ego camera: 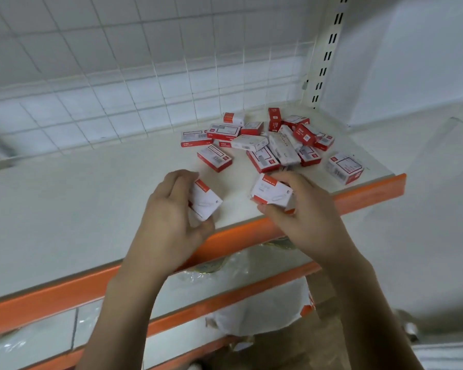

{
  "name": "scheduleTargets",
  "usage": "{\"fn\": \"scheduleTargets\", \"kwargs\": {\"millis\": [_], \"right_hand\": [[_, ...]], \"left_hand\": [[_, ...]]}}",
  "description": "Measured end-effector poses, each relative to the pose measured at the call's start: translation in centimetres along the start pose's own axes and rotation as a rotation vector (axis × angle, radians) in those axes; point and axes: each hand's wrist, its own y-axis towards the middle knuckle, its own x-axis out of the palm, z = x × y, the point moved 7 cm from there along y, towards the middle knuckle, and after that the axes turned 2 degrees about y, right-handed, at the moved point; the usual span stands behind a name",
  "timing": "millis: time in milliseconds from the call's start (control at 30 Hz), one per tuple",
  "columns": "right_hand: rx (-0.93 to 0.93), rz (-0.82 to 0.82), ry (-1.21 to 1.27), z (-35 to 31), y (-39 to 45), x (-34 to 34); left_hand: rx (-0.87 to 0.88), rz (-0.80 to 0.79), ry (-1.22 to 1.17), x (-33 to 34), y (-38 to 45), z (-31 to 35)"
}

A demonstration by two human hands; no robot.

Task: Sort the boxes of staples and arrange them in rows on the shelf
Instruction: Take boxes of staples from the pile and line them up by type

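Note:
Several small red-and-white staple boxes lie in a loose pile [273, 142] at the right rear of a white shelf [91, 198] with an orange front edge. My left hand [169, 217] grips one white-and-red box [206, 202] above the shelf's front. My right hand [305, 212] holds another box [271, 192] between thumb and fingers, just right of the first. One box [344, 168] lies apart near the shelf's right end. Another single box [214, 157] lies left of the pile.
A white wire grid [145, 84] backs the shelf, and a slotted upright [325, 57] stands at its right rear. Lower orange-edged shelves [225, 303] hold clear plastic-wrapped goods [251, 263]. A white wall lies to the right.

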Motion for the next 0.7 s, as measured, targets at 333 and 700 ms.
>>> {"fn": "scheduleTargets", "kwargs": {"millis": [333,700], "right_hand": [[-0.132,-0.082,0.067,-4.2,0.1,3.3],[-0.176,-0.096,0.029,-11.3,0.3,9.1]], "left_hand": [[-0.142,0.103,-0.216,-3.8,-3.2,-1.8],[-0.026,0.223,-0.225,-10.5,-5.6,-8.4]]}}
